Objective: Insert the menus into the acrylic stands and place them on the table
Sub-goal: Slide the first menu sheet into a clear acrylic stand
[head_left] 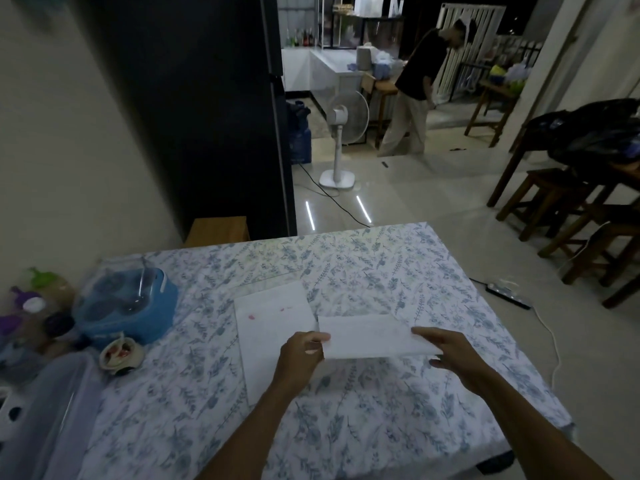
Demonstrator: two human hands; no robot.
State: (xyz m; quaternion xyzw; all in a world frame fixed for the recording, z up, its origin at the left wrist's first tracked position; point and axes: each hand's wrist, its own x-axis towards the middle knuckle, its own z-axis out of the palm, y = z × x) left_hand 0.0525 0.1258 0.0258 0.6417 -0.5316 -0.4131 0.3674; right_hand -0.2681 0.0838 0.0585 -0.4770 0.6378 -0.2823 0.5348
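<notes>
Both hands held one white menu sheet (374, 337) just above the bench (398, 271) — the left hand (301, 355) in a pinching grip on its left short edge, the right hand (446, 355) clasping its right end. The sheet's long axis ran left to right, roughly level. A second menu sheet (273, 334) lay flat beside the left hand, its long axis running away from the person.

a small eatery: wooden stools (550, 199), floral-clothed table (398, 271), bottle-lined counter (301, 67), standing fan (341, 133).
</notes>
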